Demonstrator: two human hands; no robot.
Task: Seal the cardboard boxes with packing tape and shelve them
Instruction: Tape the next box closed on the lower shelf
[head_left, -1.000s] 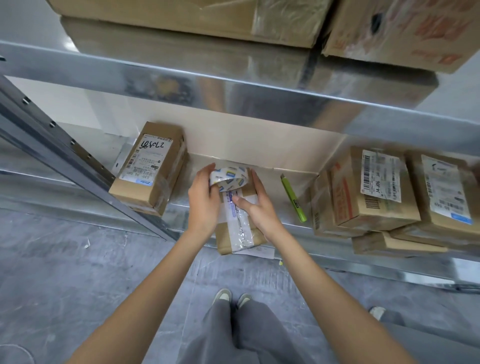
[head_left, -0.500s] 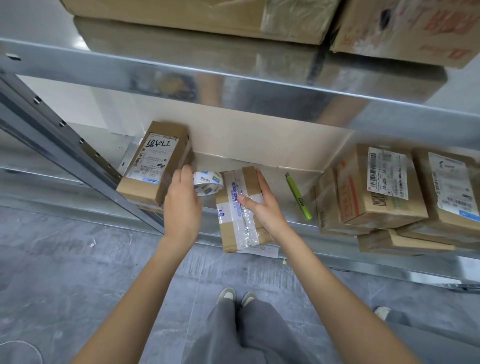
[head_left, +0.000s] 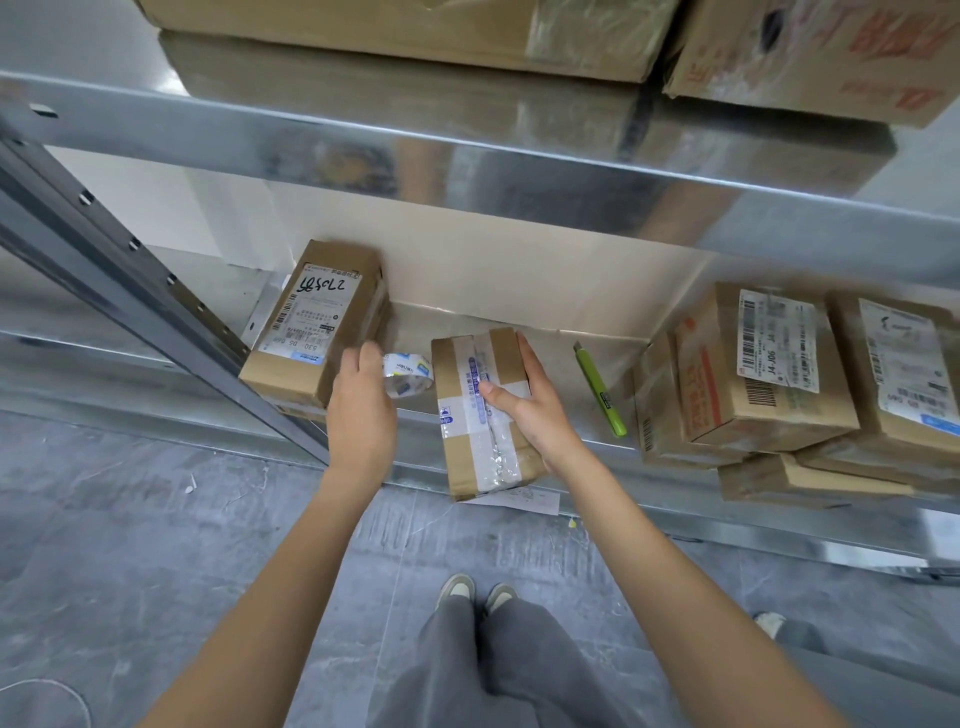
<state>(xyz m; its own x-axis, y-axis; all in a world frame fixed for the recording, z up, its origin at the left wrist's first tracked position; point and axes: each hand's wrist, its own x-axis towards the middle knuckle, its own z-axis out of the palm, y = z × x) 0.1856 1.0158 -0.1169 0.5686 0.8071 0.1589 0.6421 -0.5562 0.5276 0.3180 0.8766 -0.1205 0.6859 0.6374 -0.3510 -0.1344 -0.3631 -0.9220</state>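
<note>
A small cardboard box (head_left: 470, 457) with clear tape running along its top lies on the metal shelf (head_left: 582, 410), its near end past the shelf's front edge. My right hand (head_left: 524, 402) rests on the box's right side, fingers along the edge and thumb pressing on the tape. A roll of packing tape (head_left: 408, 375) sits just left of the box, and my left hand (head_left: 361, 410) holds it from the near left side.
A labelled box (head_left: 317, 322) lies at the left by the slanted upright (head_left: 119, 291). A green utility knife (head_left: 600, 389) lies right of my hand. Several labelled boxes (head_left: 769, 369) are stacked at the right. Big cartons (head_left: 395, 26) sit on the upper shelf.
My left hand carried the tape roll off the top of the box and down to the shelf on its left. My right hand stayed on the box.
</note>
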